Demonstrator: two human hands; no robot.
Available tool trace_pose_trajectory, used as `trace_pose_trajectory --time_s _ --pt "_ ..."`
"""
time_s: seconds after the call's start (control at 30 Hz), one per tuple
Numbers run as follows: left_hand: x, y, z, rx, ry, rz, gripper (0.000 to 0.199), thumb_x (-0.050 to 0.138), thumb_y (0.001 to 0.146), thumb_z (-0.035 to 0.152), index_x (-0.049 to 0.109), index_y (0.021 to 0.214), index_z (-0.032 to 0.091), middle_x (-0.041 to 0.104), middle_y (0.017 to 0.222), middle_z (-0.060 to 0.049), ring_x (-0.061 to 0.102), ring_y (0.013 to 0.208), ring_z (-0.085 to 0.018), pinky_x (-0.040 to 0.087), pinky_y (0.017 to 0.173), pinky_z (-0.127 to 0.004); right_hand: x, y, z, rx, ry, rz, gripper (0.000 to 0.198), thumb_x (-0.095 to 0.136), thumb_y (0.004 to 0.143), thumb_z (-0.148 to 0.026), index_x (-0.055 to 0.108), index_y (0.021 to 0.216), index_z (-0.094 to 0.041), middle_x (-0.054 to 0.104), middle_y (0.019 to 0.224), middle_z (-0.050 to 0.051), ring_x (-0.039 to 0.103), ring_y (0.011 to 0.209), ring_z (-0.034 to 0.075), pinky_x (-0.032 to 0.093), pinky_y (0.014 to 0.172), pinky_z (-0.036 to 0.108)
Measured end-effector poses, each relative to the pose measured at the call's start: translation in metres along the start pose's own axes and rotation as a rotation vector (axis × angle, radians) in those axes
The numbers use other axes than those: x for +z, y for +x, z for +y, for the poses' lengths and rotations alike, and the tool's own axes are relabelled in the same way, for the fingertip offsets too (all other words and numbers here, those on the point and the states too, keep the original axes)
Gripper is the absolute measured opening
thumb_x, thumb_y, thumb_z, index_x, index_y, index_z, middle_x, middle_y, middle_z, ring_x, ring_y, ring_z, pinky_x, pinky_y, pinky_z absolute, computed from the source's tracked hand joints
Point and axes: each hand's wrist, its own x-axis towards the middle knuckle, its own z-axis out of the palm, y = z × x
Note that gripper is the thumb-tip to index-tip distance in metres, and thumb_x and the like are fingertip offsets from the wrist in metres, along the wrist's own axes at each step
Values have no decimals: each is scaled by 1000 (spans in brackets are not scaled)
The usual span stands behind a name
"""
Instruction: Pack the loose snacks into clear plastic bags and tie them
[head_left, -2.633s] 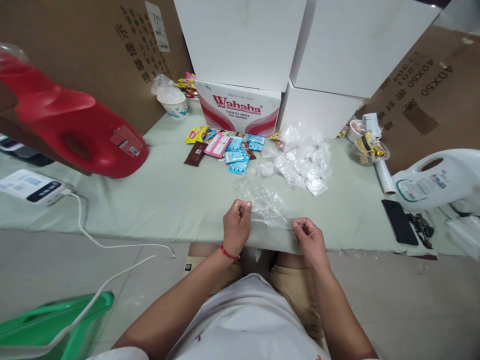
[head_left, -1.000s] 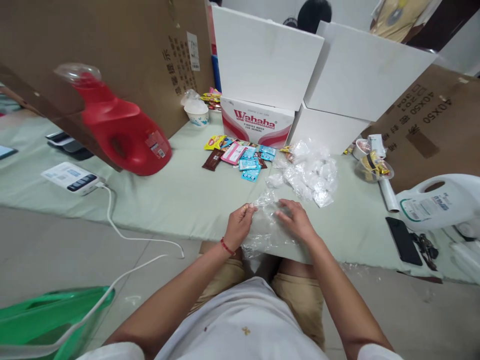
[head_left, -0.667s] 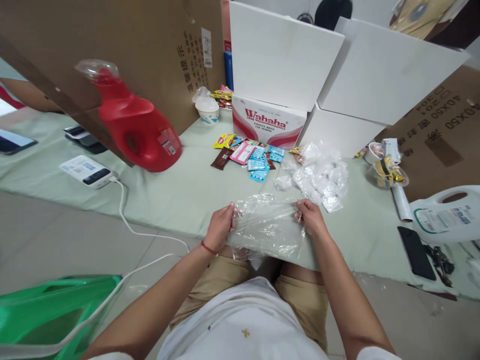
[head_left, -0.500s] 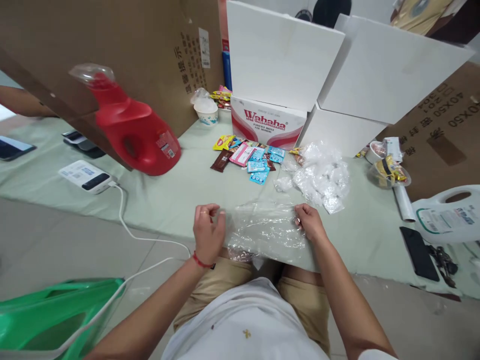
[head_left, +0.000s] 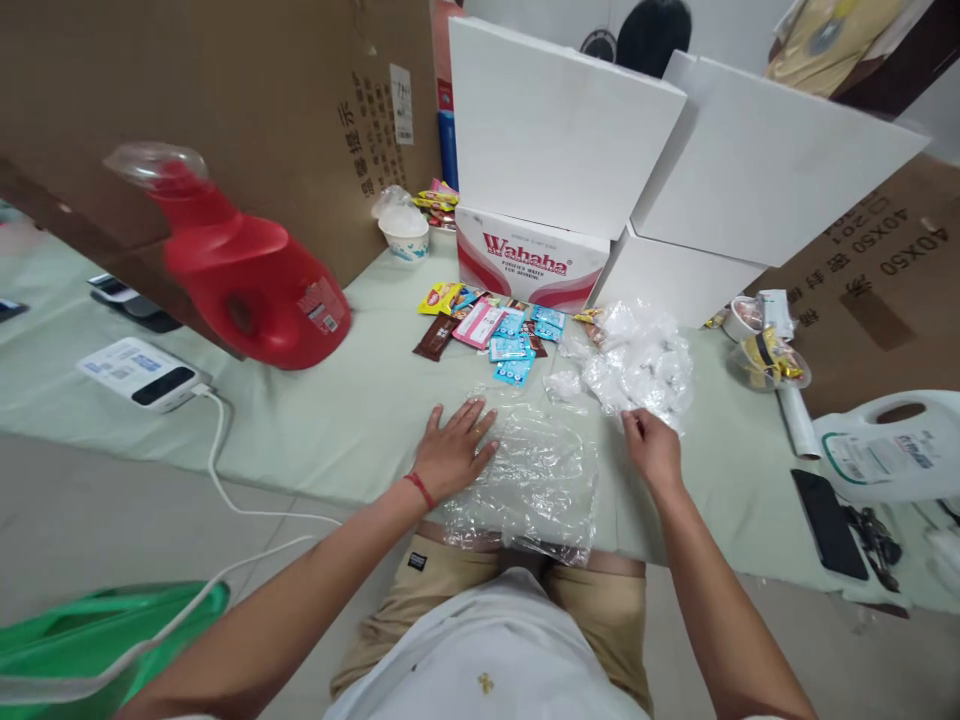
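A crinkled clear plastic bag point(head_left: 536, 480) lies spread at the front of the table, its near edge hanging over my lap. My left hand point(head_left: 454, 450) is flat, fingers spread, at the bag's left side. To the right of the bag is my right hand point(head_left: 652, 450), its thumb and fingers drawn together at the near edge of a heap of crumpled clear plastic point(head_left: 637, 360). What those fingers hold, if anything, is hidden. Beyond the bag are blue sachets point(head_left: 512, 347), a pink packet point(head_left: 478, 323), a brown packet point(head_left: 436, 337) and a yellow packet point(head_left: 439, 297).
Behind the snacks stands a Wahaha carton point(head_left: 529, 262) with white flaps up. A red jug point(head_left: 259, 285) and a white device point(head_left: 142, 373) with a cable are at left. At right are a white jug point(head_left: 892, 445), a black phone point(head_left: 829, 523), keys point(head_left: 874, 548) and a plastic bowl point(head_left: 769, 360).
My right hand has let go of the bag's right side and moved right to the plastic heap. My left hand has opened from a curl and flattened. The bag has settled lower.
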Motion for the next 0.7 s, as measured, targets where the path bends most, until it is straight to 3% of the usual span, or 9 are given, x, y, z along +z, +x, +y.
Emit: trace_pose_trajectory --time_s 0.07,0.1,0.17,0.23,0.33,0.43,0.5,0.6,0.7 --pt "-2 -4 0 0 6 -11 55 39 105 48 47 156 29 38 168 -12 38 155 -30 11 126 -65 9 19 -19 -244 -124 102 43 44 101 -47 76 113 -20 71 111 16 61 106 31 47 94 45" --pt "-2 -5 0 -3 9 -15 55 40 105 48 47 156 29 38 168 -12 38 155 -30 11 126 -65 18 29 -30 -372 -166 88 42 46 102 -44 73 124 -20 67 129 18 55 123 33 42 106 49" --pt "-3 -4 -1 -6 12 -17 54 41 105 46 47 156 30 39 168 -11 38 154 -30 11 126 -64 40 49 -43 -571 -238 -15 44 51 101 -40 66 139 -23 54 153 15 38 146 35 23 122 58" --pt "-3 -2 -4 -9 11 -15 53 42 105 43 48 156 31 39 167 -11 39 154 -30 10 127 -64 57 69 -39 -629 -309 -113 45 50 103 -39 61 144 -26 47 162 10 29 154 33 8 126 63" --pt "-4 -2 -8 -24 -1 -5 53 42 105 41 48 156 30 40 167 -11 39 154 -31 11 127 -64 59 94 -2 -459 -407 -120 46 41 106 -37 60 145 -23 52 159 11 32 152 33 8 125 66" --pt "-5 -3 -9 -36 -7 -3 53 42 105 40 47 157 28 39 167 -11 38 155 -31 10 128 -63 35 109 40 -231 -464 -50 50 36 106 -38 59 146 -19 55 155 16 40 146 36 19 121 67" --pt "-7 -3 -9 -40 -3 -14 53 42 105 40 47 157 27 38 168 -11 38 155 -30 10 128 -63 17 115 52 -177 -497 -48 52 38 105 -42 61 144 -17 54 155 18 43 143 38 27 118 64" --pt "-9 -3 -9 -43 8 -39 53 42 106 40 47 156 26 38 168 -11 37 155 -30 10 127 -63 0 122 40 -141 -548 -117 54 42 102 -51 69 133 -16 62 144 20 55 130 39 42 107 55" --pt "-11 -1 -9 -47 23 -62 53 41 106 40 48 156 22 37 168 -12 36 156 -30 12 126 -64 -6 134 7 -38 -609 -195 57 39 101 -59 79 108 -19 74 112 23 66 103 39 50 88 52"
